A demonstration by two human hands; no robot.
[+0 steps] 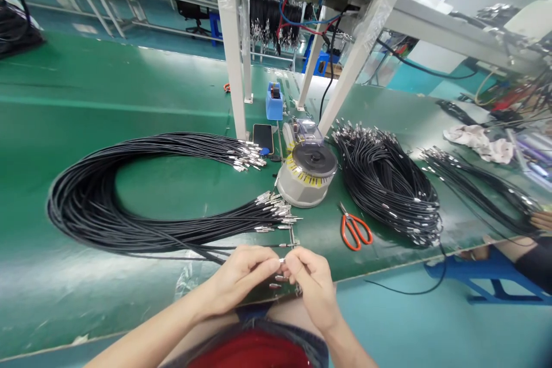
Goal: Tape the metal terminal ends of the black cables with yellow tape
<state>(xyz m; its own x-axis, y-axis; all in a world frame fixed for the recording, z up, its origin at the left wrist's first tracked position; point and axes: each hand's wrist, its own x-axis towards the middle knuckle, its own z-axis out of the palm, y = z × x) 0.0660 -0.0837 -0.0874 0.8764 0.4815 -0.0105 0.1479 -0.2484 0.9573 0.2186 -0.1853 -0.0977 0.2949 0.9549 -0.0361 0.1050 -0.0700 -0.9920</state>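
Observation:
My left hand (249, 271) and my right hand (314, 283) meet at the table's front edge, fingertips pinched around a small silver metal connector (282, 261). Black cable runs to my left hand from a large curved bundle of black cables (81, 207), whose metal-tipped ends point right. A few loose metal connectors (276, 285) lie just below my fingers. Beyond my hands stands a round grey tape dispenser (304, 184) with a black disc on top. Red-handled scissors (355, 230) rest to its right, blades pointing away.
A coiled heap of black cables (388, 184) lies right of the scissors. Behind the dispenser are a phone (263, 138), a blue tape holder (274, 104) and white shelf legs (233, 46). At far right, another person's hand (542, 221) is near more cables (483, 195).

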